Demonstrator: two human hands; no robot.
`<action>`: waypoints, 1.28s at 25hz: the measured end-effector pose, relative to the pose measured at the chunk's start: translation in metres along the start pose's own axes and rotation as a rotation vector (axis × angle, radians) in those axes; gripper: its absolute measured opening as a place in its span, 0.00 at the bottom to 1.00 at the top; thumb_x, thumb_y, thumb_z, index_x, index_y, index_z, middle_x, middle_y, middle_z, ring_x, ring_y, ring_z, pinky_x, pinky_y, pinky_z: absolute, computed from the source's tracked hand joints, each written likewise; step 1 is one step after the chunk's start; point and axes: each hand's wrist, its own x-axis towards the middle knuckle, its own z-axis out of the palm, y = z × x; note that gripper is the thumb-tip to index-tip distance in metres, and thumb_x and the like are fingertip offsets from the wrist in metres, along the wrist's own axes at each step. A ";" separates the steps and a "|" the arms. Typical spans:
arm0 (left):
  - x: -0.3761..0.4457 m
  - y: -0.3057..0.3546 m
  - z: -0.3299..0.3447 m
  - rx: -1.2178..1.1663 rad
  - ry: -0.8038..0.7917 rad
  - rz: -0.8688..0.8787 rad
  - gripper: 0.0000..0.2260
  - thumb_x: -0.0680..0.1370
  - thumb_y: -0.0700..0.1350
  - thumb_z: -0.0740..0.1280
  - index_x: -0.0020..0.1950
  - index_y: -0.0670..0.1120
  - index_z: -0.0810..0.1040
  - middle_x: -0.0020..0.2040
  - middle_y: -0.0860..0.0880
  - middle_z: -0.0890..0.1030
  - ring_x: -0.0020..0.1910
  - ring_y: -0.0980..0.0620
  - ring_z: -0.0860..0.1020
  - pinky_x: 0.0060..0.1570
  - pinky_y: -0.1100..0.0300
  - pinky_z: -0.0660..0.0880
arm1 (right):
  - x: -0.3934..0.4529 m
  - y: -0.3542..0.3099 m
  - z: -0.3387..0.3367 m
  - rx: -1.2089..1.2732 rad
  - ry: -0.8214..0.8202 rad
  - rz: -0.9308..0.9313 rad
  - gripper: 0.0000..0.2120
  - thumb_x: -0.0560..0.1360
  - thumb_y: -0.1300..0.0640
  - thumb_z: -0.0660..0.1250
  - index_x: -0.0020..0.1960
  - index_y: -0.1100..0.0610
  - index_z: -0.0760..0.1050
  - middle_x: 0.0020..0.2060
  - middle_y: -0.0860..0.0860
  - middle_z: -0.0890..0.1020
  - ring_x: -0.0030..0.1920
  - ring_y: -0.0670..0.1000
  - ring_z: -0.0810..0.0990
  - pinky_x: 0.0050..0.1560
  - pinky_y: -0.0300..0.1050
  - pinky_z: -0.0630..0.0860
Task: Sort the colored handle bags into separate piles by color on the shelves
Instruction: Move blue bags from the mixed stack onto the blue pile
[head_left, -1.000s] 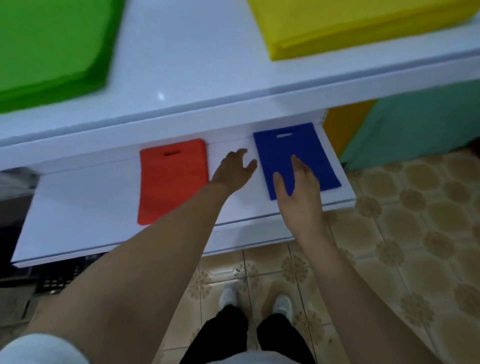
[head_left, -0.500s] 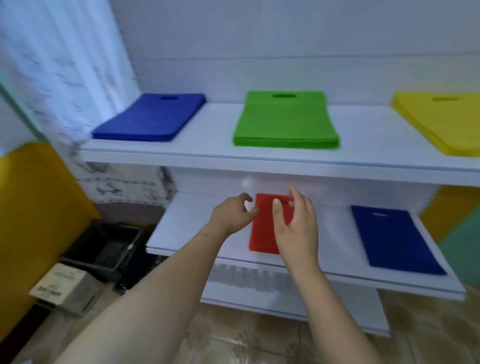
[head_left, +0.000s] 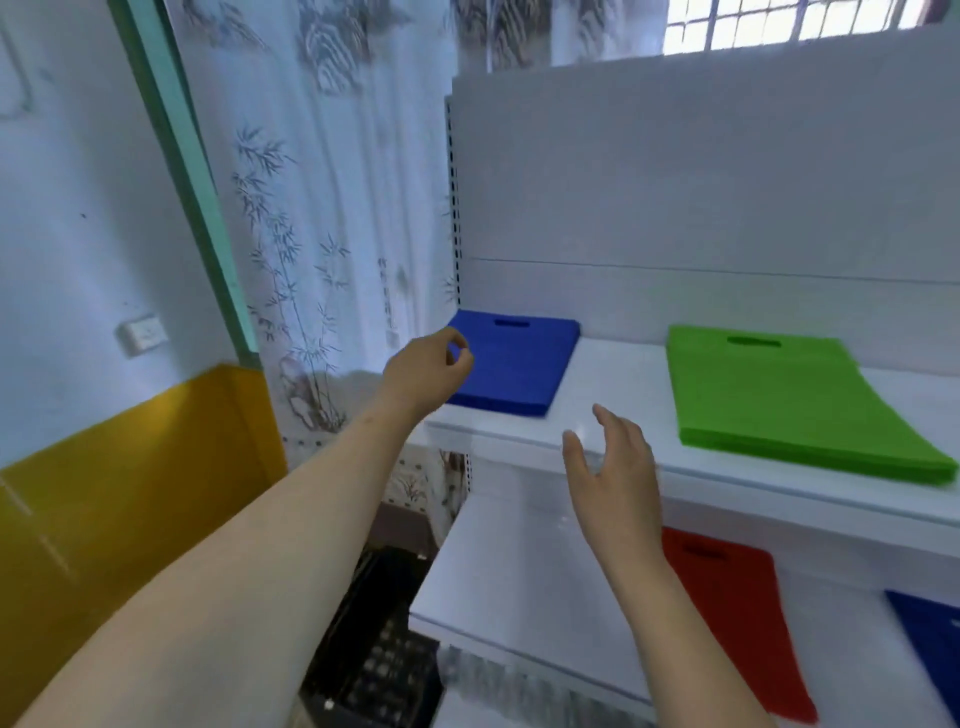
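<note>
Both hands empty: left hand (head_left: 426, 374) fingers loosely curled at the blue pile (head_left: 519, 369), right hand (head_left: 613, 467) spread. Careless grab could drag several bags.

A sheer white curtain printed with grey bamboo (head_left: 311, 208) is hung left of the shelving; a barred window (head_left: 810, 23) is seen at the top right; a white wall switch plate (head_left: 142, 335) is mounted on the pale blue wall (head_left: 67, 208); a yellow panel (head_left: 130, 483) is set below it; a black slatted plastic crate (head_left: 384, 649) is placed on the floor.
</note>
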 end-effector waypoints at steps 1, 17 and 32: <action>0.021 -0.011 0.002 0.010 0.008 -0.009 0.10 0.80 0.55 0.59 0.57 0.54 0.74 0.44 0.52 0.79 0.38 0.52 0.76 0.34 0.58 0.68 | 0.015 0.000 0.009 -0.002 -0.015 -0.010 0.23 0.79 0.48 0.61 0.71 0.55 0.67 0.67 0.50 0.71 0.66 0.50 0.68 0.65 0.41 0.64; 0.249 -0.123 0.105 0.247 -0.438 -0.081 0.33 0.79 0.62 0.59 0.80 0.55 0.50 0.75 0.42 0.60 0.73 0.40 0.61 0.69 0.44 0.64 | 0.185 0.032 0.120 -0.371 -0.536 0.139 0.45 0.73 0.34 0.63 0.79 0.52 0.44 0.73 0.49 0.63 0.72 0.52 0.63 0.71 0.46 0.64; 0.227 -0.043 0.058 -0.909 -0.323 0.114 0.09 0.77 0.46 0.71 0.56 0.48 0.84 0.51 0.52 0.85 0.50 0.56 0.81 0.50 0.62 0.77 | 0.111 -0.023 0.046 -0.248 0.092 0.243 0.14 0.78 0.55 0.65 0.63 0.50 0.78 0.59 0.52 0.81 0.58 0.52 0.78 0.52 0.34 0.66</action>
